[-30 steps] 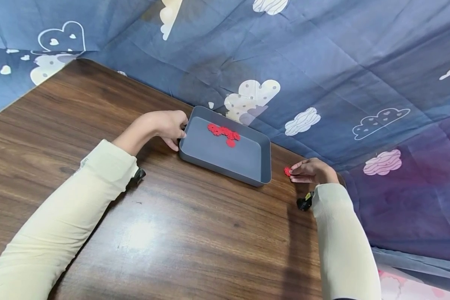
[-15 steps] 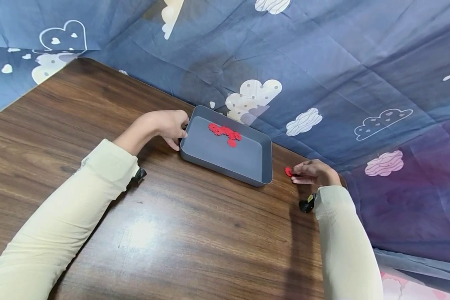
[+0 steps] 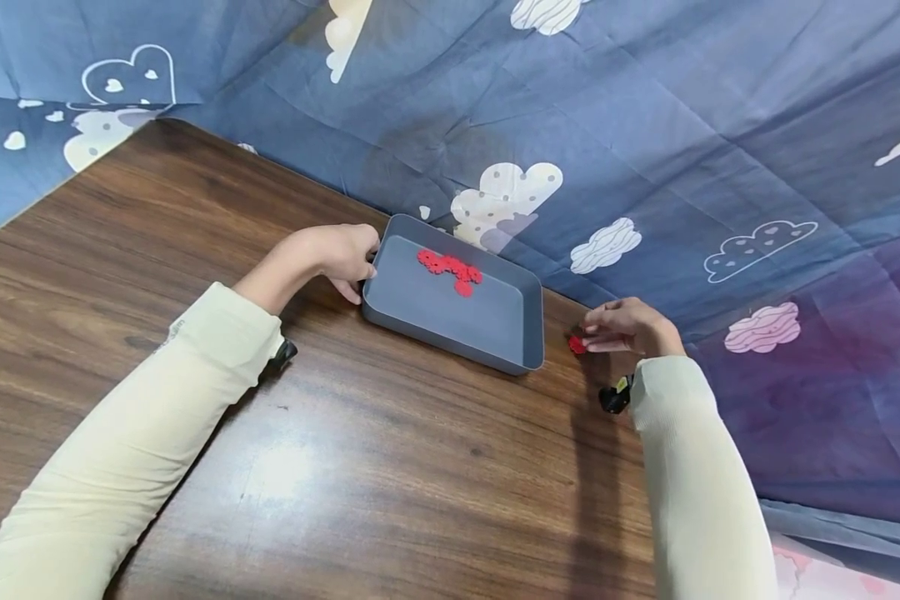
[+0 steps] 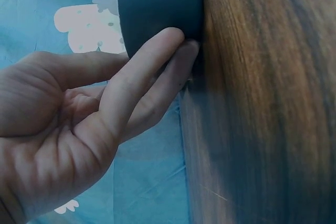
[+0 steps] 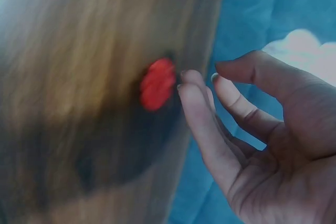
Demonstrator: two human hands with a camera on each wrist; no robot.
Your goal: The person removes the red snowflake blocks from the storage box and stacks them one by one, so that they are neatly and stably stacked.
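My left hand [image 3: 341, 257] holds the end of a dark grey rectangular tray [image 3: 450, 321]; in the left wrist view two fingers [image 4: 144, 69] lie against its outer wall while the thumb side meets the rim. Several small red scalloped discs [image 3: 450, 265] lie bunched inside, toward the tray's far side. Past the tray's right end, one more red disc [image 5: 158, 84] lies on the wooden table. Just above and beside that disc is my right hand [image 3: 630, 325]. The right wrist view has its fingertips and thumb apart, with nothing between them.
A brown wood-grain table [image 3: 390, 475] spans the area, with glare near its front. Blue cloth [image 3: 645, 150] printed with clouds hangs right behind the tray, turning purple at the right. A small black wrist camera [image 3: 615, 395] sits under the right cuff.
My right hand has let go of the red disc and lifted slightly up and away, leaving it on the table. My left hand and the tray have stayed in place.
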